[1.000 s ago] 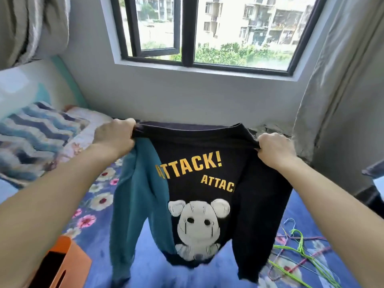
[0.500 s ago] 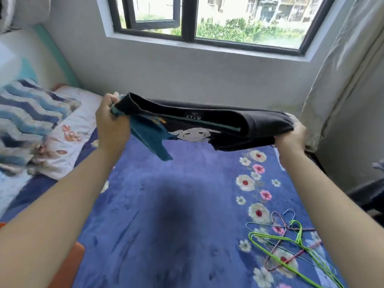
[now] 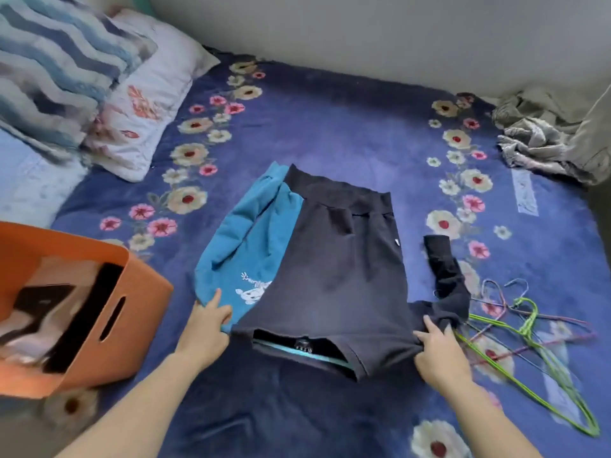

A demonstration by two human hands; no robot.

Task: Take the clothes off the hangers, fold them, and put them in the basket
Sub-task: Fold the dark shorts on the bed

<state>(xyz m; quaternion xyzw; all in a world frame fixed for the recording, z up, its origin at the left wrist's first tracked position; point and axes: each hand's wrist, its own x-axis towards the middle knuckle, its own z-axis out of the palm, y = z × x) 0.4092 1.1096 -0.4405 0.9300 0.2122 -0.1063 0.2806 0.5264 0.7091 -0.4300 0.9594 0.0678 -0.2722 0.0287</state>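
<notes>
Leftmost, I see the orange basket (image 3: 142, 309) on the bed, dark clothes inside. My left grip (image 3: 205, 328) pinches the sweatshirt's (image 3: 337, 276) teal shoulder; the garment lies face down, flat on the blue floral blanket (image 3: 330, 127). My right grip (image 3: 436, 350) pinches its black shoulder, just beside the wire hangers (image 3: 529, 328).

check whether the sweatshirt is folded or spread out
Spread out, not folded: the sweatshirt lies flat, back up, on the bed, teal sleeve and black sleeve loose beside it.
</notes>
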